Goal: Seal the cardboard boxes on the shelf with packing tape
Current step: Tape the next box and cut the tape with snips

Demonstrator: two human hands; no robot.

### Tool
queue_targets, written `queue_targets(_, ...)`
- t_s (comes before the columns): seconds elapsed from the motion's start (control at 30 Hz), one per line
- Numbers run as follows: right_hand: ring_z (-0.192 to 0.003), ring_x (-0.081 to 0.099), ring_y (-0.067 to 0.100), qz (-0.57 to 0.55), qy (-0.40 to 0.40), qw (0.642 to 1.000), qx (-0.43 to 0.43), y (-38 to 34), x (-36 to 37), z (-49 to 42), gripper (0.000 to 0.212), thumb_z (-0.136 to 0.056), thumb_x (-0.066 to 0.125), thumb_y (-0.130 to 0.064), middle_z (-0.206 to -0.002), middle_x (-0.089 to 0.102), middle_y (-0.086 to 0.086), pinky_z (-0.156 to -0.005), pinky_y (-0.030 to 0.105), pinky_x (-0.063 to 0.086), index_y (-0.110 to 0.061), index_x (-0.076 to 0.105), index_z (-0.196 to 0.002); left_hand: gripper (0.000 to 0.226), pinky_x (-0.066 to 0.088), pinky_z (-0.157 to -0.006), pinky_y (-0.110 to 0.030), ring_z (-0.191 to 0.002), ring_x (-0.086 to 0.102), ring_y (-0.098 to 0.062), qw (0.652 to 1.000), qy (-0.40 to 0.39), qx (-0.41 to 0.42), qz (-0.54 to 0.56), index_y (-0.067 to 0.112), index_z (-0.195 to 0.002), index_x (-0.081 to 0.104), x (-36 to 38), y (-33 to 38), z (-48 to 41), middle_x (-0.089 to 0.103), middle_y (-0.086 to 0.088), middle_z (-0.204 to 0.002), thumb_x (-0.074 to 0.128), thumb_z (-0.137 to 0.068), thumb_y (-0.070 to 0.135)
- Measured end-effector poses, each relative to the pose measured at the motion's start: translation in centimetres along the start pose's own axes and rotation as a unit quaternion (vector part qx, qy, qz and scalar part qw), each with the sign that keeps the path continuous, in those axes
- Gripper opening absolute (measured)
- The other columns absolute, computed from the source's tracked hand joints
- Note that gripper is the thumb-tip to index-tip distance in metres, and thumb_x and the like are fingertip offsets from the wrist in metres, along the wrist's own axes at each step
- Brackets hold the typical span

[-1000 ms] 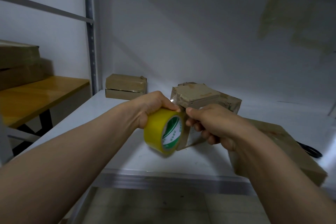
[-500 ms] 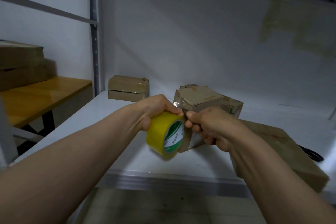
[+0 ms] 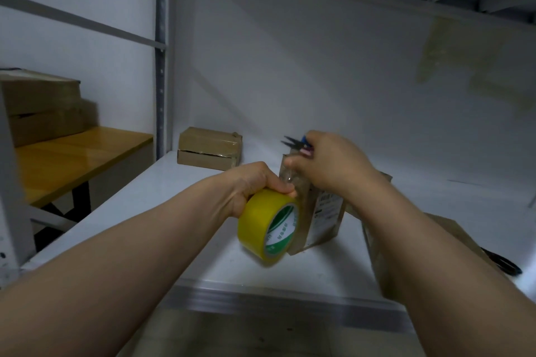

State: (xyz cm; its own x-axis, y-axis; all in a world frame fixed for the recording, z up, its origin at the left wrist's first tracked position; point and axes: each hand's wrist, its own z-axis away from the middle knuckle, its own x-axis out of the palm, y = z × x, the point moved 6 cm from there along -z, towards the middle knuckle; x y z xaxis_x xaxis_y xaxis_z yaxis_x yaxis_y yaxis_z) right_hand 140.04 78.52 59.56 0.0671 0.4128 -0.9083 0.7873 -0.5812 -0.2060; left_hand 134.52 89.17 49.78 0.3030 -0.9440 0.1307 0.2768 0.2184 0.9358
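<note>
The yellow tape roll (image 3: 262, 223) is held just above the near middle of the white shelf (image 3: 174, 200), its green-and-white core facing near and right. The left hand (image 3: 252, 185) grips it from the top, fingers curled over the outer rim. A short clear strip of tape (image 3: 290, 178) runs up from the roll to the right hand (image 3: 330, 162), whose fingertips appear to pinch the free end. The same hand also holds small snips (image 3: 294, 142), with dark blades pointing left and a blue and pink handle showing above the fingers. Just behind the roll stands a cardboard box (image 3: 327, 211), with a printed label on the side facing the camera. The right forearm crosses a larger, flatter box (image 3: 455, 229) at the near right of the shelf, and a black object (image 3: 504, 265) lies just beyond that box; what it is cannot be told. At the far left of the shelf, two flat boxes (image 3: 208, 148) are stacked against the wall. Left of the shelf's grey upright (image 3: 161, 52) is a wooden table (image 3: 75, 153) bearing more boxes (image 3: 40, 107).
</note>
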Motion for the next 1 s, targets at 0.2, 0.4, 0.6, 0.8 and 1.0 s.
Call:
queue_targets(0.2,-0.087,0.052,0.026,0.07,0.043,0.996,-0.031,0.3,2.7,-0.4,0.031,-0.093,0.056,-0.042,-0.097,0.055,0.004,-0.068,0.039,0.046,-0.021,0.047,-0.114,0.016,0.057,-0.077,-0.04,-0.074,0.068,-0.031,0.997,0.024,-0.017,-0.071,-0.004,-0.098,0.07,-1.2,-0.2,0.0,0.072,-0.017,-0.082,0.071,-0.084,0.002)
queue_targets(0.4,-0.1,0.048,0.023,0.06,0.091,0.993,-0.037,1.0,3.4,0.0,0.027,-0.094,0.057,-0.04,-0.099,0.048,0.0,-0.066,0.034,0.038,-0.02,0.049,-0.111,0.016,0.056,-0.069,-0.037,-0.072,0.067,-0.028,0.996,0.044,-0.026,-0.069,-0.005,-0.092,0.07,-3.1,-2.0,-0.1,0.071,-0.016,-0.077,0.073,-0.077,-0.001)
queue_targets(0.6,-0.104,0.045,0.019,-0.001,0.145,0.988,-0.06,1.7,4.3,1.2,0.032,-0.087,0.071,-0.039,-0.108,0.052,-0.003,-0.074,0.034,0.043,-0.022,0.056,-0.11,0.009,0.054,-0.062,-0.032,-0.055,0.066,-0.022,1.0,0.023,0.007,0.001,-0.002,-0.07,0.071,-4.0,-1.5,0.9,0.068,-0.014,-0.067,0.067,-0.078,-0.003)
queue_targets(0.8,-0.076,0.054,-0.002,-0.199,0.107,0.974,0.026,4.1,2.3,1.0,0.034,-0.087,0.072,-0.049,-0.087,0.058,-0.018,-0.063,0.02,0.04,-0.026,0.06,-0.11,0.045,0.055,-0.086,-0.038,-0.093,0.069,-0.023,0.996,0.018,0.085,0.037,-0.002,-0.12,0.066,-3.7,-0.8,0.6,0.074,-0.003,-0.105,0.068,-0.076,0.004)
queue_targets(1.0,-0.098,0.066,0.016,-0.159,0.12,0.979,0.031,3.8,4.9,2.4,0.044,-0.088,0.07,-0.046,-0.106,0.066,-0.012,-0.081,0.039,0.055,-0.029,0.051,-0.123,0.037,0.051,-0.082,-0.035,-0.095,0.058,-0.031,0.991,-0.042,0.122,0.03,0.009,-0.064,0.075,-1.5,0.1,0.7,0.062,-0.015,-0.115,0.053,-0.091,0.001)
